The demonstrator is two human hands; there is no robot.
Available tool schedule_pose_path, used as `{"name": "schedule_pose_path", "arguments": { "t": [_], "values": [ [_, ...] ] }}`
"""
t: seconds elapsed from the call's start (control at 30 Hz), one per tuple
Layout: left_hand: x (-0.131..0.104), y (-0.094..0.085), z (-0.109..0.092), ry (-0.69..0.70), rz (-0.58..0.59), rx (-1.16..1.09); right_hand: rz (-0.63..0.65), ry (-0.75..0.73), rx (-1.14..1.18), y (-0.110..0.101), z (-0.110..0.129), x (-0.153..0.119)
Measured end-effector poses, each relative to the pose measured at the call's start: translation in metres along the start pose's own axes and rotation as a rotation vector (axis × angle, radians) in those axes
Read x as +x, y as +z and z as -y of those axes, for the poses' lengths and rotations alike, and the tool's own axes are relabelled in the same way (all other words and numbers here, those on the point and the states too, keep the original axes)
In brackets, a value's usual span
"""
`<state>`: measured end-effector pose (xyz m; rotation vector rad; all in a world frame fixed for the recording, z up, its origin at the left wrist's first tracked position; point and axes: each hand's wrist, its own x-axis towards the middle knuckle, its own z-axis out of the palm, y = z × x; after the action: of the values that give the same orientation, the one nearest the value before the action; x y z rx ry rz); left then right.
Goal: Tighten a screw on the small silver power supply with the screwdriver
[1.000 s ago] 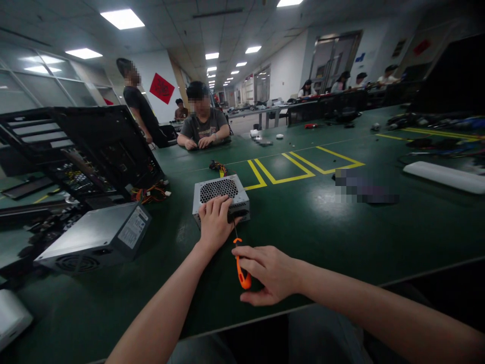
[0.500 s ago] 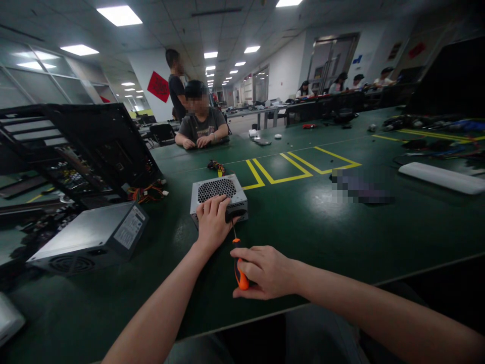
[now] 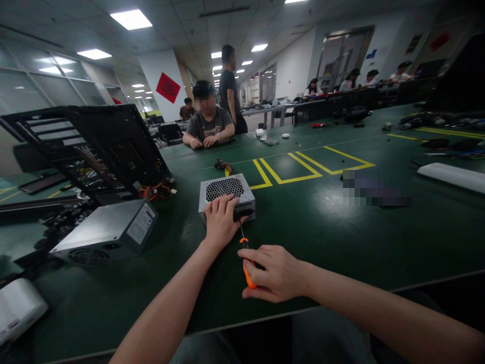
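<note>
A grey computer power supply with a honeycomb grille on top sits on the green table in front of me. My left hand grips its near edge, fingers laid over the top and thumb by the near side. A black part shows at that near side, beside the thumb. In my right hand is an orange and black screwdriver, fingers closed around the handle. Its thin shaft points forward to the near side of the power supply; the tip is hidden near my left thumb.
At left, a second power supply lies by an open black computer case with loose cables. A white block is at the near left corner. A white bar lies right, beyond yellow tape marks. A person sits across the table.
My view has swung slightly left, so the table things appear shifted right. Both hands keep their holds. The standing person in the background has moved to the right behind the seated one.
</note>
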<state>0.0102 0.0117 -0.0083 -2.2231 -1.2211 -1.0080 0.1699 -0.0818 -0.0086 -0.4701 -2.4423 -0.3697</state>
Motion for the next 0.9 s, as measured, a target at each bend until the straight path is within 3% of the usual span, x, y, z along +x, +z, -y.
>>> {"name": "schedule_pose_path", "arguments": {
  "t": [0.17,0.37,0.73,0.9],
  "values": [
    [0.000,0.000,0.000,0.001,0.015,0.002,-0.006,0.070,0.088,0.002,0.000,-0.001],
    [0.000,0.000,0.000,0.002,0.003,-0.003,0.120,-0.013,0.008,-0.007,0.000,0.004],
    [0.002,-0.003,-0.002,-0.005,0.007,-0.008,-0.028,0.039,0.041,0.004,0.000,0.000],
    [0.002,-0.003,-0.003,-0.006,0.006,-0.009,0.118,-0.012,0.017,-0.004,-0.002,0.003]
  ]
}}
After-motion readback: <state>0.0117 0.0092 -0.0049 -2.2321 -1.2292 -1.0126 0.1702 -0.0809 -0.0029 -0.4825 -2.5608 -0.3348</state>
